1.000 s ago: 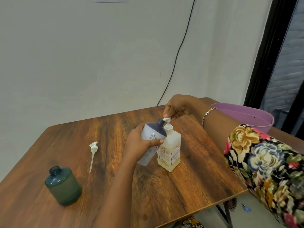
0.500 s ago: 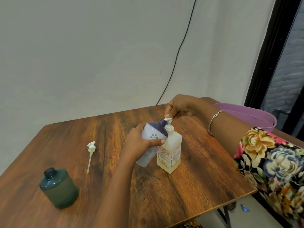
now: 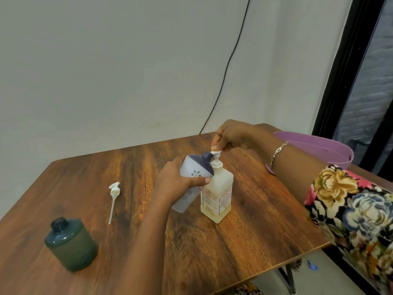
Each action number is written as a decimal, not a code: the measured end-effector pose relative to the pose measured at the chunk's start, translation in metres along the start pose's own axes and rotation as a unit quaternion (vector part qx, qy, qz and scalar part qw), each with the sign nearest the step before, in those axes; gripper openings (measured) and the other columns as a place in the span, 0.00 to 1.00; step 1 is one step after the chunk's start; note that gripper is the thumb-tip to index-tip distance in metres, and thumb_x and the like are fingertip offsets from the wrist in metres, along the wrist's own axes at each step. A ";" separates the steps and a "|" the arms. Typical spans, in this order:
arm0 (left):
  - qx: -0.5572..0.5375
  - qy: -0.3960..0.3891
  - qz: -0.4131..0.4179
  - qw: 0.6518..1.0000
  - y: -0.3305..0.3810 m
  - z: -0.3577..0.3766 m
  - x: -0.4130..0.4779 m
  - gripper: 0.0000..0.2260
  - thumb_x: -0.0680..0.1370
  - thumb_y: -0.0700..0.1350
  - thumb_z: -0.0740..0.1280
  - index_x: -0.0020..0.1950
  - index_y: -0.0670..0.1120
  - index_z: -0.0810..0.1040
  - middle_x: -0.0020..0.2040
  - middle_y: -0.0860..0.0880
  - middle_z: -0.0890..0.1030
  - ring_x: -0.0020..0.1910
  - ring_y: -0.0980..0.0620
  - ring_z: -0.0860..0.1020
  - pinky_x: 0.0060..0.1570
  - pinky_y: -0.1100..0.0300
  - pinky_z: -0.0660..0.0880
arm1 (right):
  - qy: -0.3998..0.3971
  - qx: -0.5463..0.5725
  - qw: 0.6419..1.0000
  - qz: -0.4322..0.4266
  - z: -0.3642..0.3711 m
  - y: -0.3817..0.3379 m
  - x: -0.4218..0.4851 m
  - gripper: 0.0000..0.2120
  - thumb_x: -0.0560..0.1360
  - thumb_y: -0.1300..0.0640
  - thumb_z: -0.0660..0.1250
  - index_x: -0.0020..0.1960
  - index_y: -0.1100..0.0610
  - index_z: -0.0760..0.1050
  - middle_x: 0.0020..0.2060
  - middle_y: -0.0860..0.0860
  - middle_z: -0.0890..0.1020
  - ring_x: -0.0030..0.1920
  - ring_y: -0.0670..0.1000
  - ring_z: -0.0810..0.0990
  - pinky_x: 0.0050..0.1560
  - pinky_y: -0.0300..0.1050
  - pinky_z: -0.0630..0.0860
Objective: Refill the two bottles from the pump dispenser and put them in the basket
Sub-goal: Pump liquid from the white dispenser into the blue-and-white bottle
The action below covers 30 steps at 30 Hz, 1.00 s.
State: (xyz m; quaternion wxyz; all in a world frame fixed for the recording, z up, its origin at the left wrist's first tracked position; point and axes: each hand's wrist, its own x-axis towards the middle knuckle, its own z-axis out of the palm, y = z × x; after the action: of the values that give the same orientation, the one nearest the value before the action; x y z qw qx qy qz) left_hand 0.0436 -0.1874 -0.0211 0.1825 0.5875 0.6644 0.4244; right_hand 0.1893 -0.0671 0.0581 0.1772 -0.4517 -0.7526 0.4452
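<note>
Gripping the white bottle (image 3: 194, 169) in my left hand (image 3: 176, 185), I hold it tilted over the counter (image 3: 255, 231), its long axis slanting and its dark neck pointing up and right to the nozzle of the upright pump dispenser (image 3: 219, 189) beside it. My right hand (image 3: 231, 135) curls its fingers on the pump's head. A loose pump (image 3: 114, 191) and an uncapped green bottle (image 3: 72, 245) sit left. My forearm partly hides the purple basket (image 3: 331, 152), far right. I cannot make out any liquid.
</note>
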 end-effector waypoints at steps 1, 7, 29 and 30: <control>0.004 0.002 0.003 1.000 0.001 0.000 0.000 0.25 0.64 0.52 0.76 0.57 0.52 0.72 0.51 0.51 0.76 0.46 0.53 0.75 0.45 0.56 0.75 | -0.006 -0.011 1.000 0.002 0.000 -0.004 0.000 0.08 0.70 0.73 0.66 0.35 0.63 0.76 0.34 0.55 0.78 0.36 0.49 0.75 0.39 0.38 0.74; 0.035 0.004 -0.008 0.999 -0.002 0.000 0.001 0.26 0.63 0.54 0.77 0.58 0.52 0.72 0.52 0.50 0.75 0.48 0.50 0.75 0.48 0.53 0.76 | -0.011 -0.033 0.999 0.012 0.010 0.004 0.002 0.09 0.72 0.71 0.66 0.34 0.63 0.75 0.32 0.55 0.76 0.33 0.48 0.69 0.34 0.37 0.68; 0.063 0.012 0.006 0.998 0.009 -0.006 0.006 0.23 0.63 0.53 0.77 0.52 0.52 0.72 0.48 0.50 0.76 0.44 0.53 0.74 0.42 0.59 0.73 | -0.004 -0.082 0.996 -0.024 -0.002 -0.004 0.003 0.09 0.70 0.71 0.68 0.34 0.61 0.77 0.33 0.55 0.78 0.34 0.48 0.73 0.35 0.37 0.72; 0.067 0.014 0.006 0.998 0.011 -0.007 0.007 0.23 0.63 0.53 0.77 0.53 0.51 0.72 0.49 0.50 0.76 0.44 0.53 0.74 0.42 0.58 0.73 | -0.002 -0.077 0.997 -0.024 -0.003 -0.007 0.002 0.09 0.70 0.72 0.67 0.34 0.62 0.77 0.33 0.54 0.78 0.34 0.48 0.73 0.34 0.36 0.72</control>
State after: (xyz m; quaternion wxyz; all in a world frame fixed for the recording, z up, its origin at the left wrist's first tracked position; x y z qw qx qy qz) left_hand 0.0436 -0.1834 -0.0071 0.1311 0.5964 0.6902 0.3883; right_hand 0.1867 -0.0648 0.0649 0.1506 -0.4448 -0.7957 0.3825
